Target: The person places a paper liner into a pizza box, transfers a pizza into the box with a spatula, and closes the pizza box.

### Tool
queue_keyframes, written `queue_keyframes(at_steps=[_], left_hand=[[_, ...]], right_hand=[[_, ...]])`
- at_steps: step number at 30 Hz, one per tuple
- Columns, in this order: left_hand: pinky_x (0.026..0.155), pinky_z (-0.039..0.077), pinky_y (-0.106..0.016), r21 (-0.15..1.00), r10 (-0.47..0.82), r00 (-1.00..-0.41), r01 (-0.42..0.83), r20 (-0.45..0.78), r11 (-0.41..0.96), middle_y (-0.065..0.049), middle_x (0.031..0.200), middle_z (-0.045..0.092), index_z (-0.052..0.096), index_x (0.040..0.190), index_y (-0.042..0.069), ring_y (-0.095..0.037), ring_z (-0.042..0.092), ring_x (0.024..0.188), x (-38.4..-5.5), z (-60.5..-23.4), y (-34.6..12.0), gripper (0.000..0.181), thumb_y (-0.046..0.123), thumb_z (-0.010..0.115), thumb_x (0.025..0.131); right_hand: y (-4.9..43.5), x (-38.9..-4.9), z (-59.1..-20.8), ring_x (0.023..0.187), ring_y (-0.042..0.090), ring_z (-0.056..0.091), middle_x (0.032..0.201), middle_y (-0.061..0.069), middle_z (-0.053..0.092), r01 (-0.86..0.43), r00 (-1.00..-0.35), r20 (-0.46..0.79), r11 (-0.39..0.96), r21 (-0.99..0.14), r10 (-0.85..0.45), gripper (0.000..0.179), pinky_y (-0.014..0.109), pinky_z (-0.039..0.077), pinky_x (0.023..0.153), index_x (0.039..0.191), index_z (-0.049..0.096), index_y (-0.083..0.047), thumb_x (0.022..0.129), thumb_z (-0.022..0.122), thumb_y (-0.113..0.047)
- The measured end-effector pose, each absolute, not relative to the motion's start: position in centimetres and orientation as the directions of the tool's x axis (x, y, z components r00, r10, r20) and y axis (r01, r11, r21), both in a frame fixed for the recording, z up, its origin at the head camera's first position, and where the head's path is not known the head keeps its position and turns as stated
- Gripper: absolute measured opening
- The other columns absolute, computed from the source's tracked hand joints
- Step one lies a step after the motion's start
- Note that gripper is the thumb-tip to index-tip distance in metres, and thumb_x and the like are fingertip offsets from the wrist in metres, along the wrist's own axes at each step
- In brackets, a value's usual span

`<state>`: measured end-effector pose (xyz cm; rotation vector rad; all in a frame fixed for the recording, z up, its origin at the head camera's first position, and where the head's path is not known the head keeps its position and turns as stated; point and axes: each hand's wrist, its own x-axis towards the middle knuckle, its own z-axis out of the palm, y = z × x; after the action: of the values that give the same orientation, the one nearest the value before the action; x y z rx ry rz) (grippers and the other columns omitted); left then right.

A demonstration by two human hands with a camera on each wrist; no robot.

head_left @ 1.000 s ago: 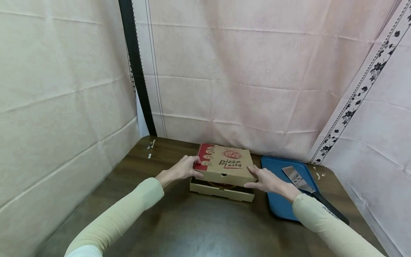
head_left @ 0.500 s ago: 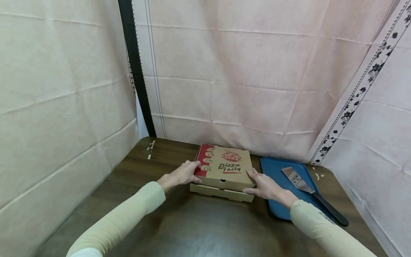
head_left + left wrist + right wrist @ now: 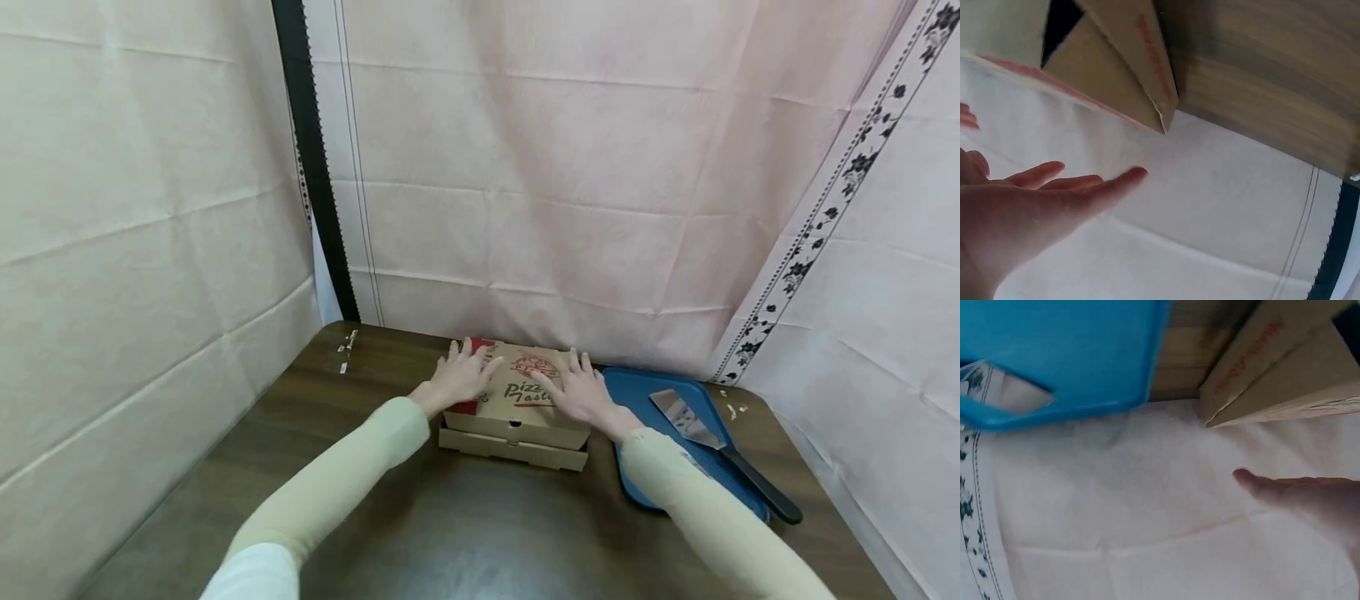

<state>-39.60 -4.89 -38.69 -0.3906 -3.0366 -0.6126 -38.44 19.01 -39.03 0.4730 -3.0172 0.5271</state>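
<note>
A cardboard pizza box [image 3: 525,423] sits toward the back of the table, its lid lowered, with a narrow dark line between lid and base at the front. Over the lid's left side, my left hand [image 3: 457,377] spreads its fingers. My right hand [image 3: 583,392] does the same over the right side, partly covering the printed lettering. Both wrist views show a gap between hand and box: the left hand [image 3: 1041,206] and the right hand [image 3: 1310,497] hold nothing. What the box contains is hidden.
Right of the box lies a blue tray [image 3: 637,479], with a black-handled metal spatula [image 3: 686,419] across it. Cloth curtains [image 3: 525,208] stand behind the table and at both sides. Small white scraps [image 3: 343,367] lie near the table's back left corner.
The lid has come down over the base, covering the round thing glimpsed inside. Both hands have let go of the lid's front corners and moved up and inward above it.
</note>
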Motion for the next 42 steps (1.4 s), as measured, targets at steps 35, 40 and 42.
queue_keyframes(at_steps=[35,40,42], left_hand=[[0.111,0.015,-0.071,0.286,0.158,-0.987,0.155,0.016,0.946,-0.015,0.161,0.019,0.031,0.152,0.019,-0.039,0.005,0.150,-42.7,-43.4,-2.2,0.058,0.048,0.030,0.103],[0.112,0.017,-0.069,0.258,0.162,-0.986,0.168,0.046,0.951,-0.016,0.160,0.022,0.031,0.152,0.018,-0.038,0.008,0.150,-42.5,-43.9,-2.2,0.059,0.050,0.029,0.103],[0.112,0.017,-0.068,0.248,0.167,-0.984,0.176,0.057,0.953,-0.016,0.160,0.022,0.032,0.152,0.017,-0.038,0.010,0.150,-42.5,-44.1,-2.2,0.060,0.051,0.029,0.103]], right_hand=[[16.0,-41.3,-43.4,0.150,0.041,0.001,0.162,0.021,0.008,-0.159,-0.986,-0.002,0.948,-0.276,-0.166,0.082,0.071,0.010,0.112,0.155,0.022,-0.019,0.093,0.028,-0.072],[16.0,-41.2,-43.7,0.150,0.040,0.001,0.162,0.021,0.007,-0.152,-0.987,-0.009,0.952,-0.267,-0.160,0.082,0.069,0.010,0.114,0.155,0.021,-0.018,0.093,0.028,-0.072],[16.1,-41.1,-43.9,0.150,0.040,0.001,0.162,0.021,0.008,-0.152,-0.987,-0.001,0.950,-0.272,-0.158,0.082,0.068,0.009,0.114,0.155,0.021,-0.018,0.093,0.028,-0.072]])
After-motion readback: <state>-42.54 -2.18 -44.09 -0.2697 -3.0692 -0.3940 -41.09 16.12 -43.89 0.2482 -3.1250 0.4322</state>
